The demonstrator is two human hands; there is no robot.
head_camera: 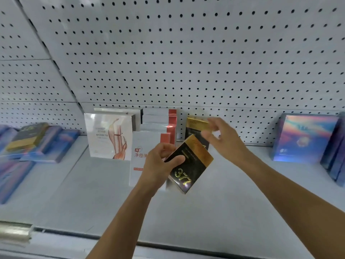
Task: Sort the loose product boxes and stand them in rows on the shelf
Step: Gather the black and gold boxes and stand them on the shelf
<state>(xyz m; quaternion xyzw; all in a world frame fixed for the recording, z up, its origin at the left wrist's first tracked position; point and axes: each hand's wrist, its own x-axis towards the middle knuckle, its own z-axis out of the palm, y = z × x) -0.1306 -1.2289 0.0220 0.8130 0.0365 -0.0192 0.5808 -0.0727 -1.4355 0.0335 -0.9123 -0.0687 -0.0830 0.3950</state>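
Both forearms reached up from the bottom of the head view toward the shelf [233,212]. Left hand [158,161] held the black and gold box [190,165] tilted in the air above the shelf, its grip clamped on the box with the thumb across the front face. Right hand [222,137] hovered just behind and above, fingers loosely spread and holding nothing, close to a matching black and gold box standing [196,126] against the pegboard back wall [205,62].

Judging from this, the step was to stand the held box in front of its twin; it would go best turned upright first, then set down square with the right hand steadying the one behind so it did not tip.

White boxes with red edges [160,128] stood just left of the slot, leaving little room, and a white box with a figure [110,135] stood further left. Loose blue boxes [52,146] lay flat at far left, iridescent boxes [304,137] upright at right
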